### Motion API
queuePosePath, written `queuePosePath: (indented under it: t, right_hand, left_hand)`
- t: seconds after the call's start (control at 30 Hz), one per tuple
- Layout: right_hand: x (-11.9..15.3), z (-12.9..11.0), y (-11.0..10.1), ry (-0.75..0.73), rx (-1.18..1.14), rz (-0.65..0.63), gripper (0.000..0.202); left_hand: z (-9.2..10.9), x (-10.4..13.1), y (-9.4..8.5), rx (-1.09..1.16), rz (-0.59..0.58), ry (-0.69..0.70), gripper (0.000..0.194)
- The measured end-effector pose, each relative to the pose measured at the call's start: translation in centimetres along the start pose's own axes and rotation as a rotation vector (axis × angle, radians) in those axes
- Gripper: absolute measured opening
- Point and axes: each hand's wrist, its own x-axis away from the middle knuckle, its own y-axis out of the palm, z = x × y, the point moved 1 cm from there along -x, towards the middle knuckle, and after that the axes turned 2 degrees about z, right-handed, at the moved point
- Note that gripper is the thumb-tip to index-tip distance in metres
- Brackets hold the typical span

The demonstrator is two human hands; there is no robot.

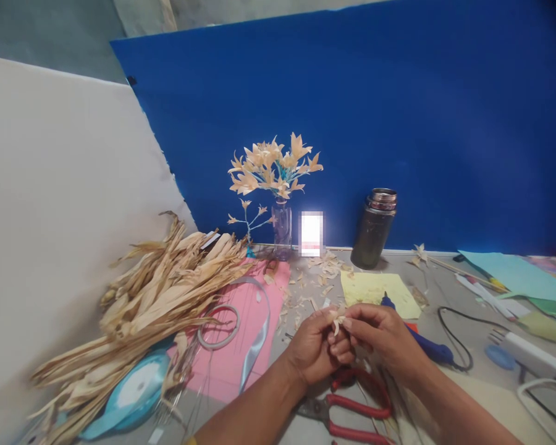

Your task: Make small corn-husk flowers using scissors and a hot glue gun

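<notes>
Behind the grey counter [447,295] stands a large blue panel [375,111], and its upper edge runs at a slant. On the left there is a plain whitish panel [65,185], which meets the blue one. Above it one sees a grey-green wall [50,31]. The light is soft, with a dark upper right corner.

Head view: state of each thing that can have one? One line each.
Left hand: closed, pinching the pale husk piece
Right hand: fingertips closed on the same piece
Flask: standing, uncapped
Vase: upright, holding flowers
Husk flowers: petals spread
Red-handled cutters: lying, handles apart
Blue ribbon roll: partly unwound
Dry husks: heaped
Blue tool: lying down; on or off can't be told
</notes>
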Motion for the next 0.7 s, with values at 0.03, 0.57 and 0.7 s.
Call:
queuePosePath:
  t: [0.03,0.57,0.7]
  right_hand:
    - [0.0,0.1,-0.1,-0.01,0.026,-0.003,0.033]
    - [-0.8,1.1,-1.5,-0.073,-0.089,0.012,0.046]
    - [-0.9,1.0,-1.4,-0.062,-0.042,0.002,0.044]
  left_hand:
    - [-0.2,0.0,0.0,0.006,0.004,-0.01,0.036]
    - [0.9,0.3,0.1,0.004,0.012,-0.052,0.046]
    - [0.5,0.1,-0.1,0.037,0.006,-0.061,0.035]
